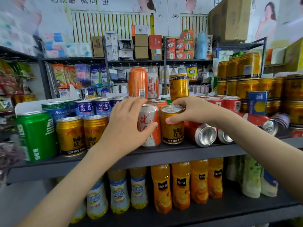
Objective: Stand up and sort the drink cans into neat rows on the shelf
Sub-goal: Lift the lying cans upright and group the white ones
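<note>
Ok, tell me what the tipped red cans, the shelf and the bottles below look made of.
Tipped red cans: thin metal, likely aluminium; bare domed bases shine like mirrors. Shelf: probably painted steel, matte dark grey, thin straight edge. Bottles: clear plastic, seemingly; orange drink shows through.

Bright, even, diffuse light, seemingly from above the shelf (180, 154); no hard shadows. Mid-shelf is sharp: white can (146, 116), gold can (172, 130), left hand (126, 122) and right hand (195, 110) are all evenly lit. Specular glare on the silver bases of the red cans (205, 135) toward the shelf's right end. Bottles (161, 185) under the shelf sit in soft shade, dimmer. Bags (9, 76) left of the shelf are smeared and blurred. Posters (267, 18) above the shelf are soft and washed out. Wide-angle distortion: the shelf edge bows and the frame edges stretch.
</note>
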`<state>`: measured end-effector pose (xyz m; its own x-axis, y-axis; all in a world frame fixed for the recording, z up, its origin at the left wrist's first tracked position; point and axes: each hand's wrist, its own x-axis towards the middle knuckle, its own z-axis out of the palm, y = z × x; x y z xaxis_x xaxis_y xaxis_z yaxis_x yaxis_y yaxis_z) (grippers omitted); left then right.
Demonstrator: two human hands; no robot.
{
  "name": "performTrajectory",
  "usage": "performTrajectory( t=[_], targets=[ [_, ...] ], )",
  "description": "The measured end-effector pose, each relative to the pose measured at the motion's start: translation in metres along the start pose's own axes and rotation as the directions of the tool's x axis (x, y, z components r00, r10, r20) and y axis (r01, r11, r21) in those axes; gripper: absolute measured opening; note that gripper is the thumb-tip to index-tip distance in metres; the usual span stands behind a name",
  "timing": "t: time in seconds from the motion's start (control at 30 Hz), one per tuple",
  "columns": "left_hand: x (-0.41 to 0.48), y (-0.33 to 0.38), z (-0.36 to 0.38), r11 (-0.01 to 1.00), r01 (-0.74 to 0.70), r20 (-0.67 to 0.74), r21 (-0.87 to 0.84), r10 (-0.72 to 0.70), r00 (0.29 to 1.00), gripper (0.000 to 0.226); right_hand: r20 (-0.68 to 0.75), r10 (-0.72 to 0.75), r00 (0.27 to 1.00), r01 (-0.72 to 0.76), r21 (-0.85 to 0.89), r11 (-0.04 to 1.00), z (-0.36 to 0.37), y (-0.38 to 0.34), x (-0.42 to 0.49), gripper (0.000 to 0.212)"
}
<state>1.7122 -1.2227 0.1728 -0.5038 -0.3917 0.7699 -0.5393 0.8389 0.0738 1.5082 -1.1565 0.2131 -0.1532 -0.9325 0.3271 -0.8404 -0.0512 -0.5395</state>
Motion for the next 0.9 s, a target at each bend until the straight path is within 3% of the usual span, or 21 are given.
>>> performTrajectory(
  t=[0.17,0.33,0.43,0.53,0.6,0.73,0.9],
  targets=[
    [0.007,0.0,0.001,0.989,-0.09,0.082,0.118,0.08,0.993,0.067,0.025,0.042,0.999,-0.042,-0.006,0.999,0.004,0.008,0.007,0.047],
    [0.02,0.011,0.001,0.987,-0.093,0.085,0.133,0.082,0.993,0.064,0.068,0.021,0.997,-0.011,-0.144,0.99,0.003,0.007,0.006,0.048],
    [0.026,0.018,-0.001,0.989,-0.093,0.053,0.111,0.088,0.995,0.058,0.003,-0.039,0.999,0.039,-0.199,0.979,-0.012,0.011,0.003,0.062],
    [0.035,0.025,-0.001,0.988,-0.1,-0.006,0.118,0.101,0.995,0.052,-0.276,-0.039,0.96,0.024,-0.057,0.998,-0.04,0.028,0.008,0.063],
    [0.045,0.031,0.004,0.991,-0.072,-0.017,0.114,0.075,0.997,0.048,-0.381,0.038,0.924,-0.008,0.08,0.997,-0.055,0.041,0.019,0.065],
    [0.069,0.042,0.016,0.988,0.017,-0.015,0.152,-0.015,1.0,0.043,-0.277,0.109,0.955,-0.053,0.205,0.977,-0.068,0.057,0.048,0.105],
    [0.08,0.052,0.02,0.985,0.095,-0.05,0.145,-0.089,0.995,0.036,-0.148,0.045,0.988,0.009,0.344,0.939,-0.066,0.054,0.074,0.121]
  ],
)
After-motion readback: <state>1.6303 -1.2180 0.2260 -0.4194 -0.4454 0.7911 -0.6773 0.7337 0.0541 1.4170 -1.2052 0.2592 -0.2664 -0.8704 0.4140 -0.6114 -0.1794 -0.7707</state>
